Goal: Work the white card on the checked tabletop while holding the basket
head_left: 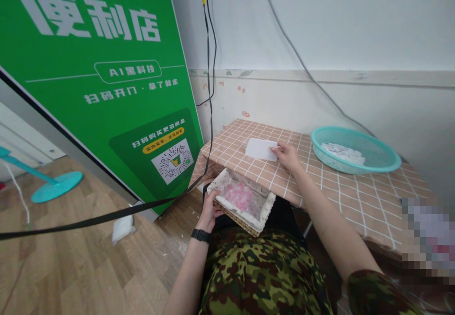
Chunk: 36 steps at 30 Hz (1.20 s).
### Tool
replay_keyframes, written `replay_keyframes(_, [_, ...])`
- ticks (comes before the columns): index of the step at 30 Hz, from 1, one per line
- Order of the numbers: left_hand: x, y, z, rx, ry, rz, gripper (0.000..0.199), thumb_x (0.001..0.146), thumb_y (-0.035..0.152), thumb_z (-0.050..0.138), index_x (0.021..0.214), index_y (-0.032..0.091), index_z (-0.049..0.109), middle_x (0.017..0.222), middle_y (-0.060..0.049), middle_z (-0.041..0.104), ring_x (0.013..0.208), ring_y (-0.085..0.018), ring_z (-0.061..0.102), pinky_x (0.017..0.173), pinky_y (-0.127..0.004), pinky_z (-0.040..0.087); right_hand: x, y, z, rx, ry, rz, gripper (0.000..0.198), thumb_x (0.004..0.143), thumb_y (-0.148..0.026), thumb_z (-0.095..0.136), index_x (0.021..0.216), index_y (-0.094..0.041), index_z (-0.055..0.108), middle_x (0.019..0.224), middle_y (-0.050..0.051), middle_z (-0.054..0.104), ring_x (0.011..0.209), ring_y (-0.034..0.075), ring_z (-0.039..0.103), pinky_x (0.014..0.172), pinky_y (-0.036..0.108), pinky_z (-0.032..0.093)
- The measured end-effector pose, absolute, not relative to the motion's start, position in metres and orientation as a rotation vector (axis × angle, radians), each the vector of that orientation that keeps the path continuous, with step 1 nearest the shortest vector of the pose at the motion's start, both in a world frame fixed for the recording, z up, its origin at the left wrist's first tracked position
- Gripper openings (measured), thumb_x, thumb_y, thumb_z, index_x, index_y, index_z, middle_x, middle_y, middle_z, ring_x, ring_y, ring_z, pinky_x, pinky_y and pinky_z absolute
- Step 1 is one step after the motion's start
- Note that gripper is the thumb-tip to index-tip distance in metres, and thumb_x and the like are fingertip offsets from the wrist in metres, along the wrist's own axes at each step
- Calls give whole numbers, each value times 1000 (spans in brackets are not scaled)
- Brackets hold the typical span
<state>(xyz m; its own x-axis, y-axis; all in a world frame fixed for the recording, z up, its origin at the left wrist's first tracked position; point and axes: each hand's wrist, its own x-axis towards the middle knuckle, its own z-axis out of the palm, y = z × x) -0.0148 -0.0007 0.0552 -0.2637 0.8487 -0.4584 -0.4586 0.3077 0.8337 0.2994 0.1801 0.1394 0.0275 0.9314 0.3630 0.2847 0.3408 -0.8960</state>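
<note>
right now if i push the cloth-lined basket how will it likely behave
The cloth-lined basket is probably fairly stiff, since its woven sides hold a boxy shape. It may tip if pushed, as the left hand visibly grips it at one side only. The loose-looking pink bits inside might shift.

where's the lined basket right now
In the head view, the lined basket is below centre, gripped at its left side by the left hand, beside the near edge of the checked tablecloth.
</note>
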Motion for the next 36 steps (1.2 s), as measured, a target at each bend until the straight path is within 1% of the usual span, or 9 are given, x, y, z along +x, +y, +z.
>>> replay_keyframes(3, [-15, 0, 54, 396, 1313, 1303, 53, 85, 41, 75, 133, 23, 60, 89, -5, 72, 62, -19, 69, 61, -33, 62, 298, 181, 139, -1126, -1453, 746, 60, 67, -77, 77, 87, -21, 69, 73, 5, 70, 66, 21, 61, 59, 32, 47])
replay_keyframes(6, [-14, 1, 55, 391, 1317, 1290, 52, 85, 39, 73, 133, 23, 59, 88, -5, 72, 61, -20, 69, 60, -34, 62, 299, 182, 140, -1114, -1460, 675, 58, 69, -77, 76, 83, -21, 68, 77, 6, 72, 69, 22, 63, 63, 32, 48])
replay_keyframes(9, [-14, 1, 56, 393, 1315, 1290, 51, 85, 37, 71, 133, 24, 59, 89, -6, 72, 62, -21, 70, 60, -35, 63, 300, 181, 139, -1137, -1528, 643, 56, 71, -75, 75, 82, -21, 69, 74, 6, 70, 67, 21, 61, 61, 32, 45])
replay_keyframes(12, [-14, 0, 57, 393, 1317, 1294, 51, 84, 39, 73, 131, 23, 59, 89, -6, 72, 62, -21, 70, 60, -34, 62, 299, 181, 137, -1137, -1557, 690, 56, 71, -75, 76, 82, -21, 71, 71, 5, 69, 64, 20, 59, 58, 31, 43])
replay_keyframes(18, [-13, -1, 57, 391, 1331, 1299, 48, 83, 40, 74, 127, 24, 60, 86, -4, 71, 60, -19, 67, 59, -32, 61, 297, 180, 137, -1129, -1456, 794, 61, 66, -74, 79, 92, -20, 74, 73, 5, 72, 64, 20, 61, 58, 32, 48])
replay_keyframes(26, [-13, -2, 61, 394, 1326, 1307, 49, 83, 40, 74, 126, 24, 59, 86, -4, 70, 60, -19, 67, 59, -32, 61, 298, 174, 142, -1187, -1422, 885, 61, 62, -69, 82, 93, -16, 75, 68, 6, 69, 59, 20, 59, 54, 32, 47])
replay_keyframes(28, [-13, -2, 60, 396, 1326, 1309, 48, 83, 40, 74, 126, 24, 59, 86, -4, 70, 59, -18, 67, 58, -32, 61, 303, 178, 141, -1236, -1370, 826, 58, 63, -67, 80, 91, -16, 75, 66, 5, 68, 58, 20, 59, 53, 31, 45])
replay_keyframes(32, [-13, -2, 58, 413, 1319, 1311, 49, 84, 43, 74, 126, 24, 58, 88, -4, 70, 63, -20, 69, 58, -32, 61, 312, 179, 140, -1364, -1329, 755, 43, 61, -57, 82, 76, -18, 69, 57, 3, 61, 52, 19, 56, 46, 30, 42])
replay_keyframes(36, [-14, -2, 57, 422, 1318, 1325, 49, 85, 42, 75, 127, 24, 58, 92, -5, 71, 67, -21, 71, 60, -32, 62, 306, 169, 144, -1309, -1364, 1018, 39, 59, -48, 88, 72, -21, 64, 57, 1, 59, 49, 18, 55, 43, 30, 44])
